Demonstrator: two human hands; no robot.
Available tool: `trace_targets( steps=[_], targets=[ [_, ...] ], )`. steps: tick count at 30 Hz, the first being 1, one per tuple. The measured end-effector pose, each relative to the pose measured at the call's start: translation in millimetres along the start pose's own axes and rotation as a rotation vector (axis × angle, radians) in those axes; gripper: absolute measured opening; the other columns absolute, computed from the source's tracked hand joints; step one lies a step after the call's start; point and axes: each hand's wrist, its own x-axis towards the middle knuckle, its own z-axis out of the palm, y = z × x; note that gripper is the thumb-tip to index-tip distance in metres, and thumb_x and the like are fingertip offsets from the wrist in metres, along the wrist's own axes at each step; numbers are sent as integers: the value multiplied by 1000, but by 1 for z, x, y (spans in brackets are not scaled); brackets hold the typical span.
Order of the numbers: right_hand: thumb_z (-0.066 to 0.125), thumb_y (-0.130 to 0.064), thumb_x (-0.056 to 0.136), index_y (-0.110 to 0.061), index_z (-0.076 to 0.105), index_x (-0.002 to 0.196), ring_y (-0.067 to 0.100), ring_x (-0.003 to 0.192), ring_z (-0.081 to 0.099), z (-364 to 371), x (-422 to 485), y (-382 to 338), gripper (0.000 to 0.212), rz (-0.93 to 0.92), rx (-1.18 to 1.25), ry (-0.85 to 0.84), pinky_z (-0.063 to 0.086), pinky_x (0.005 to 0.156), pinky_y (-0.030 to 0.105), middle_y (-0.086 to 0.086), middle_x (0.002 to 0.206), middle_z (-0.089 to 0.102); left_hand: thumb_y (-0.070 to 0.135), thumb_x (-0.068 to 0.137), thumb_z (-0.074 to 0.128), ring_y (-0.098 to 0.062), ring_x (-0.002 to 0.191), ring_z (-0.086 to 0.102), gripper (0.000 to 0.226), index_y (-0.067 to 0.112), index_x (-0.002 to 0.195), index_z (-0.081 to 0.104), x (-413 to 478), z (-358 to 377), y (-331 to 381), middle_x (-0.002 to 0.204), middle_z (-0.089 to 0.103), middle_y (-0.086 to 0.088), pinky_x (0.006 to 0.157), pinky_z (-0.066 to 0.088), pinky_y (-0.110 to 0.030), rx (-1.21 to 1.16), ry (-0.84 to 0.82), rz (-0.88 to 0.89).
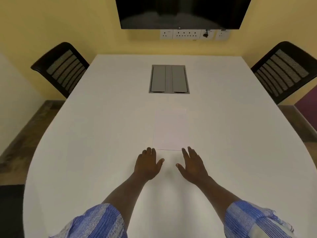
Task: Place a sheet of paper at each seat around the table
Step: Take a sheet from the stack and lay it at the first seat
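White paper (170, 129) lies flat in the middle of the white table (85, 134); I cannot tell whether it is one sheet or a thin stack. My left hand (147, 164) rests palm down on the table, its fingertips at the paper's near left corner. My right hand (193, 164) lies flat too, with its fingertips at the near right corner. Both hands have their fingers spread and hold nothing. A black mesh chair (62, 68) stands at the far left side and another black mesh chair (284, 71) at the far right.
A grey cable hatch (169, 79) is set flush into the table beyond the paper. On the yellow wall hang a dark screen (181, 12) and a row of sockets (187, 34). Floor shows on both sides of the table.
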Motion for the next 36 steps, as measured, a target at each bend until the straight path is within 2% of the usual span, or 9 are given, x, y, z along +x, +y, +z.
trace_targets(
  steps=[4,8,12,17,23,28,33,36],
  targets=[
    [41,-56,102,-15,11,164,33,158,6,10,40,10,80,11,15,42,10,127,46,16,171,4,58,100,31,-28,109,53,61,6,127,50,43,5,-4,124,51,-11,83,48,-38,-109,55,-125],
    [40,-57,102,-15,13,163,34,158,5,27,74,22,79,-12,-6,88,9,127,47,16,171,5,55,100,37,-31,110,52,56,5,117,55,83,12,0,119,50,-13,83,48,-40,-250,61,-275],
    [41,-57,102,-13,15,163,36,158,7,47,94,30,79,-19,-7,169,13,127,49,17,170,6,52,99,44,-32,114,51,56,2,120,55,114,23,8,120,50,-15,88,47,-42,-420,87,-441],
    [32,-61,101,-15,10,164,31,159,-3,72,104,40,81,-16,-6,178,9,128,52,13,171,-4,50,97,49,-34,120,48,59,-2,125,53,139,32,21,127,48,-19,97,43,-40,-578,45,-618],
    [37,-62,101,-11,15,163,32,159,-1,93,107,48,83,-13,-41,235,9,127,54,16,171,1,48,93,56,-33,120,48,59,-1,125,52,153,39,32,126,47,-18,99,42,-38,-640,50,-729],
    [35,-64,100,-12,14,163,32,159,0,99,109,51,85,-34,-47,277,9,127,54,16,171,0,45,90,62,-34,125,49,60,4,132,49,164,45,26,131,49,-16,104,43,-42,-867,69,-838],
    [35,-65,100,-12,14,163,32,159,-2,100,108,52,85,-34,-45,280,11,127,55,15,171,-1,48,86,61,-30,108,61,49,8,115,63,173,48,18,118,64,-11,93,51,-41,-1075,95,-873],
    [34,-64,100,-12,13,163,32,159,-2,100,108,53,85,-37,-45,279,12,126,55,15,171,-1,48,87,61,-27,99,62,41,12,105,62,174,47,13,105,64,-4,86,52,-37,-1090,164,-872]
  ],
)
